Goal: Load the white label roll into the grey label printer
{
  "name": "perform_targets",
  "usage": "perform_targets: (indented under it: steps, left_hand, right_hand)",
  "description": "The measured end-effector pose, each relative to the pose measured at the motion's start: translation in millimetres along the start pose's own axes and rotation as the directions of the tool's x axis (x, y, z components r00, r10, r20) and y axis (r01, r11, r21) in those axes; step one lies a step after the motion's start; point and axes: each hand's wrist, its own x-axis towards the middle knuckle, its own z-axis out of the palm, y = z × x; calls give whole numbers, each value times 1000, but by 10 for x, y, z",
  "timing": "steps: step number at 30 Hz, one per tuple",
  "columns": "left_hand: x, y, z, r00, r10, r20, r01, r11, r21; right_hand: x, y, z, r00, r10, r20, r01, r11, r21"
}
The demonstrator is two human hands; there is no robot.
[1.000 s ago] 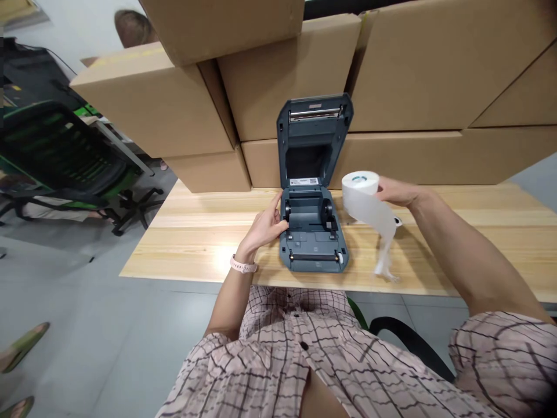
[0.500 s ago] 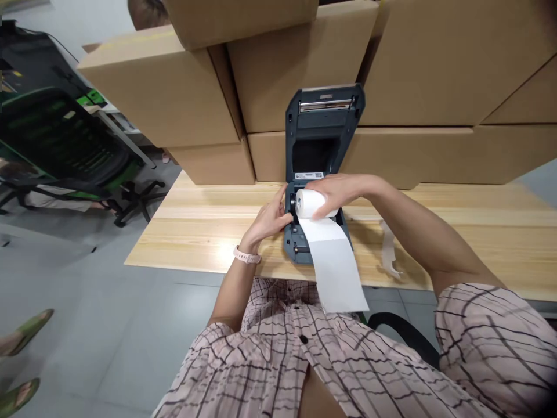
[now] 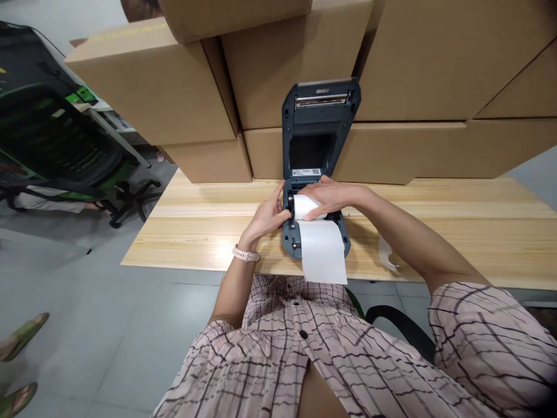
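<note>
A dark grey label printer [image 3: 286, 235] stands on the wooden table with its lid [image 3: 315, 130] raised. Inside its bay lies a white label roll [image 3: 304, 206], level against the black roll holder [image 3: 291, 204] on the left. My right hand [image 3: 329, 195] is closed over the roll from the right, fingers over the top and thumb in front. From the roll a strip of white labels [image 3: 324, 252] runs forward over the printer's front edge and hangs past it. My left hand [image 3: 270, 215] grips the printer's left side, index finger along the edge and thumb by the holder.
Large cardboard boxes [image 3: 161, 87] are stacked behind the printer along the table [image 3: 183, 226]. A torn strip of paper [image 3: 386, 253] lies right of the printer, near my forearm. An office chair [image 3: 61, 139] stands at left. Another person's foot in a green sandal [image 3: 28, 337] shows at lower left.
My right hand has lowered the label roll into the printer's bay and set it level. The hanging label strip has drawn back and straightened. My left hand has stayed at the printer's side.
</note>
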Motion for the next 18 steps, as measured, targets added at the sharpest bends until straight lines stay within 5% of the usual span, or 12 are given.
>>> perform_targets:
  steps: [9, 18]
  left_hand:
    - [-31, 47, 19, 1000, -5, -5, 5, 1000, -30]
    - [-118, 73, 175, 979, -127, -162, 126, 992, -18]
  right_hand:
    - [-899, -545, 416, 979, -68, -193, 87, 992, 90]
    - [-949, -921, 754, 923, -6, -386, -16, 998, -55]
